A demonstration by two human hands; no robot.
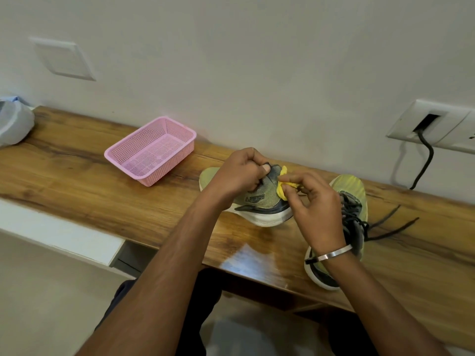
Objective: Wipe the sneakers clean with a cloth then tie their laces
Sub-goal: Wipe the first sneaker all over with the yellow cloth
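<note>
Wiping sneaker on desk
L hand grips left sneaker collar; R hand pinches yellow cloth vs its heel.

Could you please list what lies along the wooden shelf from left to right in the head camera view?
Grey bag → pink basket → sneaker being wiped, held by the left hand → yellow cloth in the right hand → second sneaker with its loose laces → wall socket.
</note>
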